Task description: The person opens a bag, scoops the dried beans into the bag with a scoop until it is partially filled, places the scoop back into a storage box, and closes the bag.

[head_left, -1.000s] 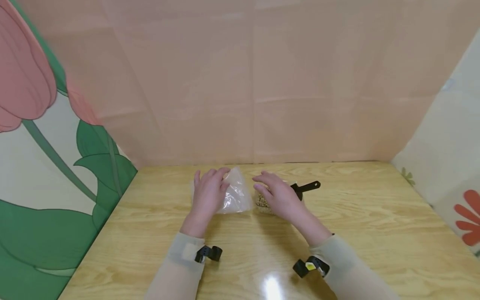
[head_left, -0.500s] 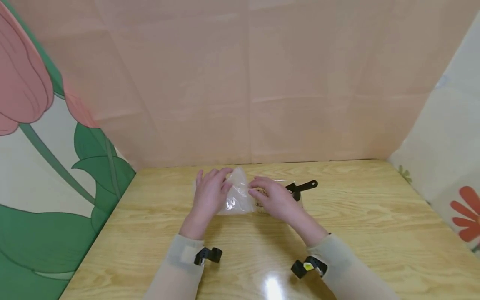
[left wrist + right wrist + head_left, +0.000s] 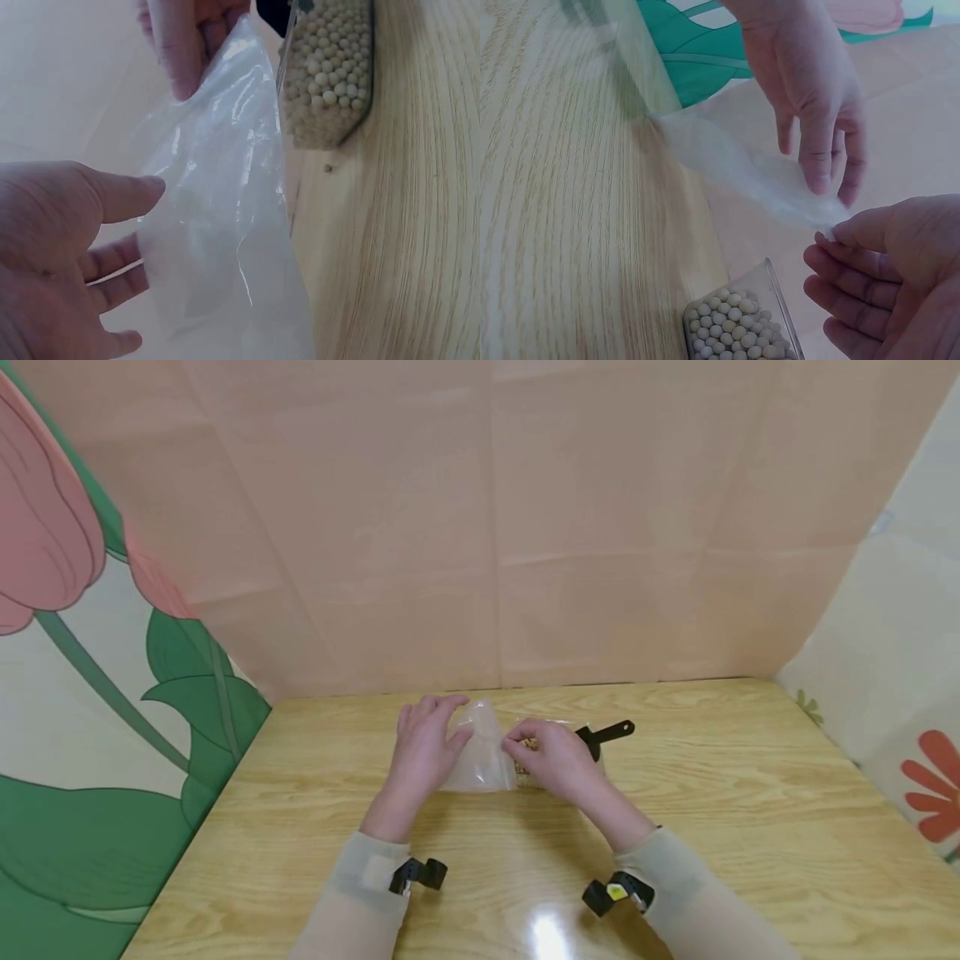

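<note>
A clear, crinkled plastic bag stands between the two hands, over the table. My right hand pinches the bag's upper corner between thumb and forefinger, its other fingers curled loosely, as the right wrist view shows. On the bag's other side is my left hand, thumb and fingers spread apart at the edge of the plastic. Just behind the right hand stands a clear box of small, round, pale balls that look like dried peas. The right hand partly covers it in the head view.
A black scoop sticks out of the box to the right. One tiny ball lies loose on the wood-grain table. A pink backdrop rises along the table's far edge, with flower-patterned walls at both sides.
My right hand has moved left to the bag and taken its corner between thumb and forefinger. The bag stretches slightly further right, and the left hand's thumb has spread away from its fingers.
</note>
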Demonstrator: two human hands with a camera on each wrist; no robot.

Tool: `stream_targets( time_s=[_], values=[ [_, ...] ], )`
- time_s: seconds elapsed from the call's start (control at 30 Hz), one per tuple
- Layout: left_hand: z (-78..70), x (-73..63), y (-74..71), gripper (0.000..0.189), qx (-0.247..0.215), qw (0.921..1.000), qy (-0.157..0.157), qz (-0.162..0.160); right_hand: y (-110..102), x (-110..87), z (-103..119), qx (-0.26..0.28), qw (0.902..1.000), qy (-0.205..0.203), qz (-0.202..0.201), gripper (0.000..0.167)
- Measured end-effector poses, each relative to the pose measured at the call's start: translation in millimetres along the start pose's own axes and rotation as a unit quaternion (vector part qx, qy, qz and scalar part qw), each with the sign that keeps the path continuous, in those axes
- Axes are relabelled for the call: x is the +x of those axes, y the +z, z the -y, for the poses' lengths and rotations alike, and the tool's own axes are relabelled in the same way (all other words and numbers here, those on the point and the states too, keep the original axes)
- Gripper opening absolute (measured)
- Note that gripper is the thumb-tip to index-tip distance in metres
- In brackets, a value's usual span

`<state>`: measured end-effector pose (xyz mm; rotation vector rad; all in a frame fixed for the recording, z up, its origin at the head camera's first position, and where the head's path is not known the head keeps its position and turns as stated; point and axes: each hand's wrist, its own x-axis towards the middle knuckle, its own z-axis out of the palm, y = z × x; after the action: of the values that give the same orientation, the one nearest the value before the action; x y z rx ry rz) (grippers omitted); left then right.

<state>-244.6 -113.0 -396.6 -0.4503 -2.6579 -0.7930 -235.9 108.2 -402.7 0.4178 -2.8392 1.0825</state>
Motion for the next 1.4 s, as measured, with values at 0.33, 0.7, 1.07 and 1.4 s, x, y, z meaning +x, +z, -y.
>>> stream_targets(
  time_s=[0.33, 0.7, 1.07, 1.4],
  values=[
    [-9.4, -2.8, 0.2, 0.021, 0.011, 0.9990, -0.035, -0.024, 0, -1.0, 1, 0.021, 0.9998, 0.001, -0.007, 0.012],
    [-15.1, -1.7, -3.1, 0.021, -0.062, 0.9973, -0.016, 0.036, 1, -2.3, 2, 0.021, 0.9997, -0.006, -0.007, 0.012],
    [-19.3, -3.8, -1.1, 0.020, -0.069, 0.9959, -0.011, 0.058, 2, -3.9, 5, 0.040, 0.9992, 0.002, 0.002, 0.013],
    [-19.0, -3.3, -3.1, 0.013, -0.096, 0.9925, -0.011, 0.075, 1, -4.3, 6, 0.041, 0.9991, -0.010, 0.007, 0.013]
  ],
)
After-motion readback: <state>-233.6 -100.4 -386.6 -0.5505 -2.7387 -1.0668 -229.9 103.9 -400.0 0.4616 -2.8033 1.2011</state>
